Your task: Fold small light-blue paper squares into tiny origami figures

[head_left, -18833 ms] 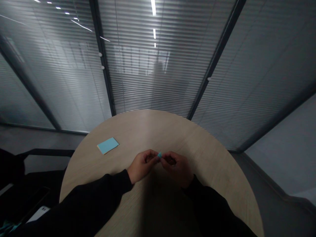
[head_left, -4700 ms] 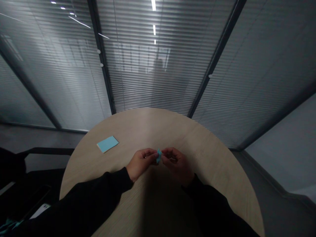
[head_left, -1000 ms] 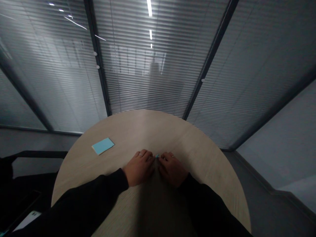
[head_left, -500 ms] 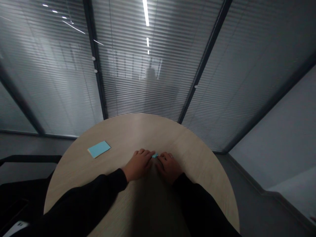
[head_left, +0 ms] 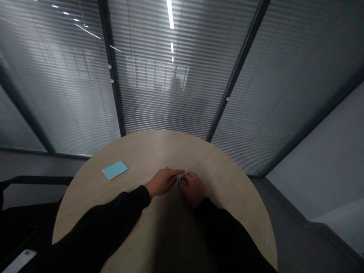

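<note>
A small piece of folded blue paper (head_left: 179, 178) is between my hands over the middle of the table, mostly covered by fingers. My left hand (head_left: 162, 181) holds it from the left, with the thumb close to the paper and the index finger stretched along its far side. From the right, my right hand (head_left: 194, 189) pinches the paper between curled thumb and fingers. The paper's exact folded shape is too small to make out. To the left lies a pad of light blue sticky notes (head_left: 115, 170), apart from both hands.
The round wooden table (head_left: 159, 146) fills the lower middle. A black chair (head_left: 36, 181) stands at its left, with a white object (head_left: 22, 261) low in the corner. Glass panels with blinds (head_left: 167, 102) rise behind the table, and a pale wall (head_left: 321, 163) is on the right.
My right hand has moved slightly left and its fingers have curled into a pinch. My left index finger has reached out across the paper, which is now more hidden. The view has shifted slightly.
</note>
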The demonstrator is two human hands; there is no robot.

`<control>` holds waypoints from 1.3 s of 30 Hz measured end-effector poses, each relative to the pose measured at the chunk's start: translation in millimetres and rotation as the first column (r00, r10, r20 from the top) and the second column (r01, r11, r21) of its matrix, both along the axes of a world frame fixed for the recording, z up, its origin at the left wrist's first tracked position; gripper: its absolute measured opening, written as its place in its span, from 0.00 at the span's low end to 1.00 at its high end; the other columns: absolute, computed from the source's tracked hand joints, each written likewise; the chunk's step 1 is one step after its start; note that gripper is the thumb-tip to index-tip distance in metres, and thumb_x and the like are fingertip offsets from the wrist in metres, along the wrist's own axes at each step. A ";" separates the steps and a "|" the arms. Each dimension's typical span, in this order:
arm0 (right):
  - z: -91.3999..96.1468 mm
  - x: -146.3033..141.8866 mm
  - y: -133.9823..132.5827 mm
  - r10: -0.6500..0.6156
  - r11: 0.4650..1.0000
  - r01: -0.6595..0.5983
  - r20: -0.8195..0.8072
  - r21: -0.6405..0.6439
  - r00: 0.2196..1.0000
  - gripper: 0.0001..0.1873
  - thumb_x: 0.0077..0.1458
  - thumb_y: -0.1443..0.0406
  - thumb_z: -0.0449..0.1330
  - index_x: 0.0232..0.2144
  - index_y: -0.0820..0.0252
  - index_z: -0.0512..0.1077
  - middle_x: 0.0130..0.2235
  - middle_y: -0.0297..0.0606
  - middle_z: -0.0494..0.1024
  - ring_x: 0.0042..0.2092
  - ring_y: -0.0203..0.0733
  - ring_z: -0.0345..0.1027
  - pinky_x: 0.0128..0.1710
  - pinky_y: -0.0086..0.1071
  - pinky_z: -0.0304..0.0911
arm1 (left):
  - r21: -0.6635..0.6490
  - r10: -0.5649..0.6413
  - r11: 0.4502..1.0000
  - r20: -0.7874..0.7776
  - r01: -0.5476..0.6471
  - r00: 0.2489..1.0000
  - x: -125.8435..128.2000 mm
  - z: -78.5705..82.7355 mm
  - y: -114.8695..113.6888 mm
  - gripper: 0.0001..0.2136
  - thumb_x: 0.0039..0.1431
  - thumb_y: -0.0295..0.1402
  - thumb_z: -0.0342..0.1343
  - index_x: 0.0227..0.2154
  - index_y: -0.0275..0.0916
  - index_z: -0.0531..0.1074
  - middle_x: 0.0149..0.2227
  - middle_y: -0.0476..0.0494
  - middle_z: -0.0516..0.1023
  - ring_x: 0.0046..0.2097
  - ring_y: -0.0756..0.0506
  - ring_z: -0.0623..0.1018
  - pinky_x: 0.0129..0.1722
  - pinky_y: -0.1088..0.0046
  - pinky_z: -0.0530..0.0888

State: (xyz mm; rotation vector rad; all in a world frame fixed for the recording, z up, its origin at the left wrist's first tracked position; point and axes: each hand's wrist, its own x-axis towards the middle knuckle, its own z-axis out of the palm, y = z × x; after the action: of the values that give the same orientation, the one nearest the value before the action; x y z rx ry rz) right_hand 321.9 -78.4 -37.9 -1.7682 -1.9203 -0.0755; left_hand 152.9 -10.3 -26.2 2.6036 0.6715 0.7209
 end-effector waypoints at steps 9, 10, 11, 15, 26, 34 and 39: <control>3.0 -6.4 -2.8 0.004 1.000 -0.004 -0.005 0.007 1.000 0.11 0.60 0.61 0.58 0.32 0.59 0.78 0.36 0.41 0.76 0.41 0.44 0.69 0.41 0.33 0.60 | -0.073 0.031 0.997 0.023 -0.030 0.999 -0.1 -3.3 8.3 0.10 0.63 0.28 0.49 0.41 0.40 0.75 0.41 0.43 0.79 0.45 0.44 0.76 0.47 0.67 0.70; 3.5 -6.7 -2.9 0.003 1.000 -0.003 -0.006 0.005 1.000 0.11 0.60 0.61 0.58 0.33 0.59 0.78 0.36 0.41 0.77 0.40 0.44 0.69 0.41 0.33 0.60 | -0.075 0.035 0.997 0.026 -0.033 0.999 0.2 -4.1 9.2 0.09 0.62 0.27 0.50 0.40 0.40 0.74 0.41 0.43 0.78 0.44 0.44 0.76 0.46 0.67 0.70; 3.8 -6.9 -2.9 0.000 1.000 0.000 -0.005 0.002 1.000 0.11 0.60 0.61 0.58 0.33 0.60 0.78 0.36 0.41 0.77 0.40 0.44 0.70 0.41 0.33 0.60 | -0.076 0.038 0.997 0.030 -0.035 0.999 0.4 -4.7 9.9 0.09 0.61 0.27 0.50 0.40 0.39 0.74 0.41 0.43 0.78 0.44 0.44 0.76 0.46 0.67 0.70; 3.3 -6.0 -2.8 0.006 1.000 -0.006 0.015 -0.004 1.000 0.07 0.58 0.64 0.59 0.32 0.60 0.78 0.35 0.41 0.77 0.41 0.43 0.69 0.42 0.32 0.60 | -0.085 0.022 0.996 0.023 -0.020 1.000 0.3 -2.9 11.5 0.07 0.61 0.28 0.52 0.38 0.39 0.74 0.38 0.44 0.79 0.41 0.45 0.76 0.42 0.69 0.70; 1.1 -4.1 -2.1 0.033 0.999 -0.033 0.014 0.013 0.999 0.10 0.60 0.64 0.58 0.30 0.59 0.78 0.34 0.38 0.76 0.38 0.41 0.69 0.39 0.31 0.59 | -0.194 0.048 0.980 -0.014 -0.050 0.999 3.4 4.9 15.4 0.06 0.59 0.31 0.55 0.36 0.39 0.76 0.36 0.44 0.79 0.38 0.46 0.76 0.40 0.71 0.69; 3.9 -4.5 -3.9 -0.002 1.000 0.002 -0.048 -0.007 0.999 0.09 0.59 0.65 0.58 0.31 0.59 0.79 0.34 0.38 0.76 0.37 0.40 0.70 0.37 0.30 0.59 | -0.331 0.011 0.944 0.040 0.003 0.999 6.5 -1.5 27.6 0.09 0.59 0.34 0.55 0.37 0.37 0.78 0.32 0.45 0.81 0.34 0.47 0.77 0.36 0.74 0.70; 4.7 -4.0 -3.2 -0.026 1.000 0.024 -0.149 -0.012 0.988 0.08 0.56 0.64 0.60 0.32 0.60 0.78 0.34 0.39 0.77 0.36 0.40 0.70 0.37 0.30 0.61 | -0.329 0.038 0.944 0.056 -0.018 0.998 8.1 -2.7 26.7 0.09 0.60 0.34 0.54 0.35 0.37 0.78 0.34 0.43 0.81 0.36 0.46 0.78 0.37 0.72 0.70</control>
State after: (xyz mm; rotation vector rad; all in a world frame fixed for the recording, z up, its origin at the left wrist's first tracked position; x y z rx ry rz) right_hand 317.9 -81.5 -33.2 -1.7532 -1.7951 0.0567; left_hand 161.0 16.3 -28.8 2.2624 0.7416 0.6333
